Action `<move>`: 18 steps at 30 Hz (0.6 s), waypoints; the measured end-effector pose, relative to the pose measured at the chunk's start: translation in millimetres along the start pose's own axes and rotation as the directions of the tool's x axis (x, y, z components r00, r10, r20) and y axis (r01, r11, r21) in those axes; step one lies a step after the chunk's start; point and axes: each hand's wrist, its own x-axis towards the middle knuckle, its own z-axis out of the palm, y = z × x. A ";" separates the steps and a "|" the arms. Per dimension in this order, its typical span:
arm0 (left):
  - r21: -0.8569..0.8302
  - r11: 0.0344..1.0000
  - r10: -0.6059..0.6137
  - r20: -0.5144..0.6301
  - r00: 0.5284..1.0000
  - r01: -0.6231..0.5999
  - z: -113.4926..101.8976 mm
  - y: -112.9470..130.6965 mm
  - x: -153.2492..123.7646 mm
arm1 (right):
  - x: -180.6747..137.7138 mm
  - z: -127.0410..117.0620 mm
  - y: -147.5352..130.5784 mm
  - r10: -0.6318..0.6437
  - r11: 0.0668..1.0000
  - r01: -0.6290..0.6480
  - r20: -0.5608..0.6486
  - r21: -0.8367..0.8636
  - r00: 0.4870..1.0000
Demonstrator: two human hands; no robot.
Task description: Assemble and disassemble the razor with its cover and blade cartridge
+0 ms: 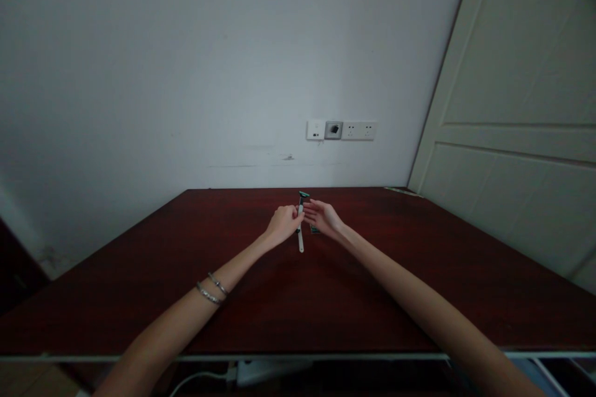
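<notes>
My left hand [283, 223] is closed around the middle of a razor [300, 242], thumb and fingers pinching its pale handle. The razor stands nearly upright, its dark green head at the top and the handle's end pointing towards me. Just to the right, my right hand [323, 217] has its fingers stretched out towards the razor; whether the fingertips touch it I cannot tell. A small dark green and pale item [315, 229] lies on the table partly behind my right hand, too covered to name.
The dark red wooden table [261, 316] reaches back to a white wall with a row of sockets [358, 130]. A thin flat strip [404, 191] lies at its far right corner. A pale panelled door [521, 136] stands on the right. Below the front edge are a cable and a white box-like thing [265, 372].
</notes>
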 end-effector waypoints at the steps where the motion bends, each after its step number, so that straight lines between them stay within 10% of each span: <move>1: -0.009 1.000 0.012 0.000 1.000 -0.012 0.3 2.1 -0.9 | -1.7 4.7 0.7 0.023 0.998 -0.024 0.023 0.049 0.999; 13: -0.043 0.998 0.041 0.089 0.995 -0.038 -3.5 11.9 -5.3 | -10.4 10.4 12.6 -0.121 0.991 0.119 0.035 0.058 0.992; 18: -0.004 0.999 -0.047 -0.083 0.995 0.047 -21.3 12.6 -2.7 | -7.8 10.5 8.1 -0.153 0.988 0.154 -0.042 0.007 0.987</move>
